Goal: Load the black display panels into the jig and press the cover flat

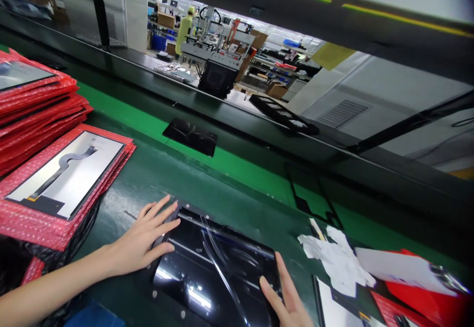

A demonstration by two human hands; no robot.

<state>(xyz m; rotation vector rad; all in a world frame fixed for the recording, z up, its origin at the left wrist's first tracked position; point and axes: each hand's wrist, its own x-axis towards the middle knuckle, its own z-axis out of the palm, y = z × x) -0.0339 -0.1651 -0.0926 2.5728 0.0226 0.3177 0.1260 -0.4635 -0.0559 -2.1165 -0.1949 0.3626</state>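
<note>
A glossy black display panel (217, 272) lies flat on the green work surface (237, 161) in front of me, seated in a dark frame. My left hand (146, 238) rests open on the panel's upper left corner, fingers spread flat. Fingers extended and open, my right hand (285, 297) lies on the panel's lower right edge. Neither hand holds anything.
Stacks of red bubble-wrap sleeves (40, 104) with a white-backed panel (68, 174) on top stand at the left. Another black panel (190, 137) lies further back. Crumpled white film (335, 258) and red sleeves (418, 287) lie at the right. A person in yellow (184, 28) works far behind.
</note>
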